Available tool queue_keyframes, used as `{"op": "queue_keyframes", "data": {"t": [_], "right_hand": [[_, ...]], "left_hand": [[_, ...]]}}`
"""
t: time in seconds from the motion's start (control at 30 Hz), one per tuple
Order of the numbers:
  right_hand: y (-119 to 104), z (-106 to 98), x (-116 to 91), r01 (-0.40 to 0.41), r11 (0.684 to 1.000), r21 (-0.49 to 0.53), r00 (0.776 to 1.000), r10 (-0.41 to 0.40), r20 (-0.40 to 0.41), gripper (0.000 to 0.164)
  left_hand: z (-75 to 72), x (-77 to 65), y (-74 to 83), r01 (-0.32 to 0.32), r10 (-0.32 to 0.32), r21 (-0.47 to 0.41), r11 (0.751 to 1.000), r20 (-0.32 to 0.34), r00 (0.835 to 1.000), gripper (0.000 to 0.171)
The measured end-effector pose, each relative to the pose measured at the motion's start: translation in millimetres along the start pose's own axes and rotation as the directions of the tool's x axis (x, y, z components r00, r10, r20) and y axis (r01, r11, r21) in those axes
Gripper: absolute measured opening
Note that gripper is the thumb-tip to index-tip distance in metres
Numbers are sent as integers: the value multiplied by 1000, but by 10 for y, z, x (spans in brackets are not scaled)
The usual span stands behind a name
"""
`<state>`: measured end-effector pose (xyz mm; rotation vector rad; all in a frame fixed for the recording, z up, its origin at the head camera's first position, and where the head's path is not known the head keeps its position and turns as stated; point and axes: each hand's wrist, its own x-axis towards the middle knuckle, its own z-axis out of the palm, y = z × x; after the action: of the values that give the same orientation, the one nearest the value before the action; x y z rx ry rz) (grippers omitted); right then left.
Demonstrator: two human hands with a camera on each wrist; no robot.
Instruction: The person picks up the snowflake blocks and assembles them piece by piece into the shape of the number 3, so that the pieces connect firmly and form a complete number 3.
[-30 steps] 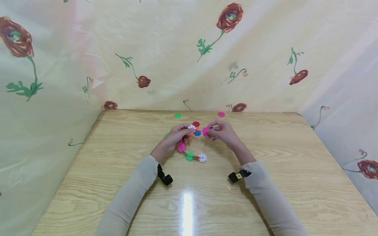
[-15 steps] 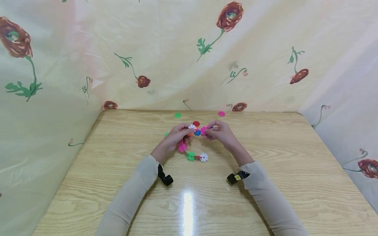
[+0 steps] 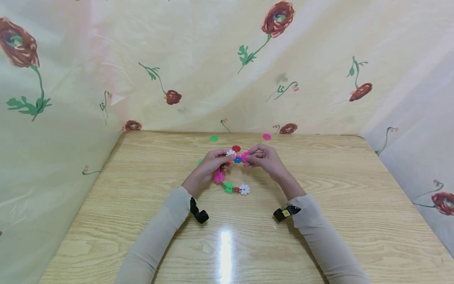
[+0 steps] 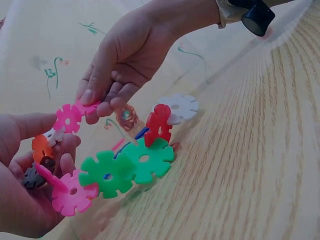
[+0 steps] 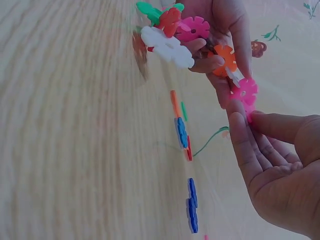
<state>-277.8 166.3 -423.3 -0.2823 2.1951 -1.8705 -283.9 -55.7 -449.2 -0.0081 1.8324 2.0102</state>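
Observation:
My left hand (image 3: 212, 162) holds a chain of notched plastic snowflake discs. Near its fingers are a white disc (image 3: 231, 153), an orange disc (image 4: 42, 148) and a dark disc (image 4: 39, 172). Lower down the chain come a pink disc (image 3: 219, 177), green discs (image 4: 106, 174), a red disc (image 4: 159, 125) and a white end disc (image 3: 244, 189). My right hand (image 3: 265, 158) pinches a pink disc (image 4: 89, 108) between thumb and fingers. It meets another pink disc (image 4: 68, 119) at the chain's upper end; whether their slots interlock, I cannot tell.
Loose discs lie flat behind the hands: a blue disc (image 3: 237, 159), a red disc (image 3: 236, 148), a green disc (image 3: 214, 138) and a pink disc (image 3: 267, 136). Dark blue discs (image 5: 192, 215) show in the right wrist view. A flowered cloth (image 3: 198, 79) hangs behind the wooden table (image 3: 149, 169).
My right hand has shifted slightly left, bringing the pink disc closer to the left hand. The chain's lower end has swung a little to the right.

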Motion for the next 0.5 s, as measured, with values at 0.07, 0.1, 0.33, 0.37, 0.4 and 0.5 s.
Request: {"op": "queue_keyframes", "data": {"t": [0.07, 0.1, 0.33, 0.37, 0.4, 0.5], "right_hand": [[4, -1, -1, 8, 1000, -4, 1000, -8, -4, 20], [6, 0, -1, 13, 1000, -3, 1000, -13, -7, 20], [7, 26, 0, 59, 998, 23, 998, -58, -24, 19], [9, 30, 0, 59, 998, 26, 998, -58, -26, 19], [13, 33, 2, 55, 998, 31, 998, -54, -27, 19], [27, 44, 10, 35, 999, 35, 999, -34, -26, 17]], "left_hand": [[9, -3, 1, 1, -1, 5, 1000, -7, 1000, 20], [15, -5, 3, 0, 0, 5, 1000, -8, 1000, 20], [37, -15, 8, -14, 14, 6, 1000, -7, 1000, 22], [35, -16, 8, -15, 15, 5, 1000, -6, 1000, 21], [32, -15, 6, -16, 16, 7, 1000, -6, 1000, 21], [18, -13, 4, -10, 10, 21, 1000, -3, 1000, 19]]}}
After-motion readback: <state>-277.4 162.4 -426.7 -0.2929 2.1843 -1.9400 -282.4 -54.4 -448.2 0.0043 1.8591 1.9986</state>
